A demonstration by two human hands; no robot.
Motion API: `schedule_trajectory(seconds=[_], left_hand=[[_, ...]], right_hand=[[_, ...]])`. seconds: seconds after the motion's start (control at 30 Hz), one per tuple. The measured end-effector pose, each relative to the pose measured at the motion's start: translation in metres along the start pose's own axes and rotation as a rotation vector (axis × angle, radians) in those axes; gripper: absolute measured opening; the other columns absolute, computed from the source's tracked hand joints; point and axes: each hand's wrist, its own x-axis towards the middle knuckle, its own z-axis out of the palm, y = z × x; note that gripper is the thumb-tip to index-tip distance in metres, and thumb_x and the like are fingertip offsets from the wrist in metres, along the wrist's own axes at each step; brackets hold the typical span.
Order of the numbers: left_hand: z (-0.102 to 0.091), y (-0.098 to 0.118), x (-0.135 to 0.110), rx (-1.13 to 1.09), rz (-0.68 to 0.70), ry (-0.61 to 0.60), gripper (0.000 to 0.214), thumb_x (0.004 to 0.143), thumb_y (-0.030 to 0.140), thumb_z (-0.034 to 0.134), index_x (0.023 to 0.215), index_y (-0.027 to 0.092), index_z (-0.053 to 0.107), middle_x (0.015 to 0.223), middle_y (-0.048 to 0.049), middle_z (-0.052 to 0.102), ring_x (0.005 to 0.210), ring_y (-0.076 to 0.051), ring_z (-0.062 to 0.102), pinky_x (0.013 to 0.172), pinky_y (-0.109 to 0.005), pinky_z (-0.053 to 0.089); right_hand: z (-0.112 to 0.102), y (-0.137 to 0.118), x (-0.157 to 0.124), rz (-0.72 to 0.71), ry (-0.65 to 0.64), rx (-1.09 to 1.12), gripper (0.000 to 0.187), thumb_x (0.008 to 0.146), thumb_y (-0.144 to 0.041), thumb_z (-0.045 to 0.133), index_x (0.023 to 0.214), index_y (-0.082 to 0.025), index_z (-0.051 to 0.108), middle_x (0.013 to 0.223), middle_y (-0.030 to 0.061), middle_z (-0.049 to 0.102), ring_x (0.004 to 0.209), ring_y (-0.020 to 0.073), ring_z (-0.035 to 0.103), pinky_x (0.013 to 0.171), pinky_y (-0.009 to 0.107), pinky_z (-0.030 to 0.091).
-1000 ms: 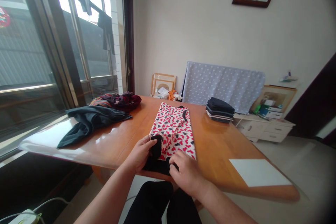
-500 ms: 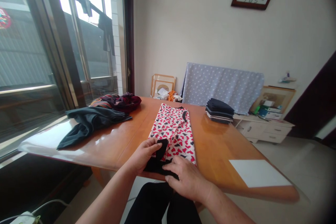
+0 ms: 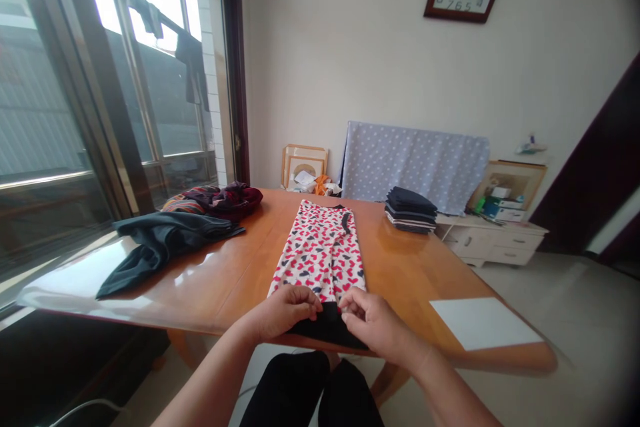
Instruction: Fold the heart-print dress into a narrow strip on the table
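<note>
The person's left hand [image 3: 285,312] and right hand [image 3: 375,323] are curving over the near end of a red, white and black heart-print garment [image 3: 315,253], side by side and nearly meeting at the middle. Neither hand is spread open. The fingers of both are bending inward at the upper edge of a black band [image 3: 327,325], but whether they are pinching the cloth or only touching it cannot be told.

The garment is lying flat and lengthwise on a glossy wooden table [image 3: 415,267], stretching away from the hands, with its black band just below the fingers and hanging near the table's edge. It is likely to handle as soft, light and floppy, folding under its own weight, and it may slide easily on the polished top. The band offers the most direct hold, taken along its edge with fingers and thumbs.

Beyond the left hand, a crumpled dark garment [image 3: 160,240] and a bundle of multicoloured cloth [image 3: 215,200] are lying on the table. Beyond the right hand, a stack of folded dark clothes [image 3: 410,210] is sitting toward the far side, while a white sheet [image 3: 480,323] is lying farther out to the right.
</note>
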Motion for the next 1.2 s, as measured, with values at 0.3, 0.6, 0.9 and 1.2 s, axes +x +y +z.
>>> schedule_trajectory(seconds=[0.3, 0.6, 0.9, 1.2], left_hand=[[0.001, 0.002, 0.0, 0.073, 0.019, 0.038, 0.029, 0.088, 0.041, 0.065, 0.102, 0.018, 0.075, 0.088, -0.0033, 0.07, 0.078, -0.016, 0.058, 0.069, -0.025, 0.043], [-0.001, 0.003, -0.005, 0.231, 0.075, 0.081, 0.033, 0.082, 0.046, 0.071, 0.102, 0.02, 0.072, 0.1, -0.0048, 0.067, 0.092, -0.02, 0.059, 0.08, -0.028, 0.046], [0.007, -0.005, 0.001, 0.472, 0.12, 0.153, 0.02, 0.079, 0.027, 0.066, 0.097, 0.022, 0.071, 0.098, -0.0032, 0.066, 0.091, -0.02, 0.059, 0.082, -0.029, 0.044], [0.006, 0.005, -0.002, 0.258, 0.076, 0.17, 0.018, 0.084, 0.034, 0.062, 0.092, 0.02, 0.069, 0.09, -0.0027, 0.066, 0.083, -0.019, 0.057, 0.075, -0.027, 0.044]], right_hand=[[0.015, 0.004, 0.001, -0.085, 0.032, -0.184, 0.032, 0.087, -0.014, 0.055, 0.107, -0.028, 0.075, 0.1, 0.0016, 0.073, 0.089, 0.0164, 0.066, 0.081, 0.026, 0.046], [0.015, -0.004, 0.004, -0.05, 0.125, -0.052, 0.024, 0.087, -0.013, 0.057, 0.098, -0.025, 0.074, 0.095, 0.0008, 0.071, 0.088, 0.0157, 0.065, 0.081, 0.025, 0.047], [0.021, 0.002, 0.0, -0.035, 0.083, -0.061, 0.023, 0.088, -0.017, 0.056, 0.098, -0.025, 0.074, 0.095, 0.0009, 0.072, 0.088, 0.0165, 0.066, 0.081, 0.026, 0.048], [0.017, 0.009, -0.001, 0.037, 0.11, 0.127, 0.038, 0.089, -0.016, 0.05, 0.122, -0.024, 0.066, 0.087, -0.0005, 0.07, 0.08, 0.0152, 0.064, 0.077, 0.026, 0.048]])
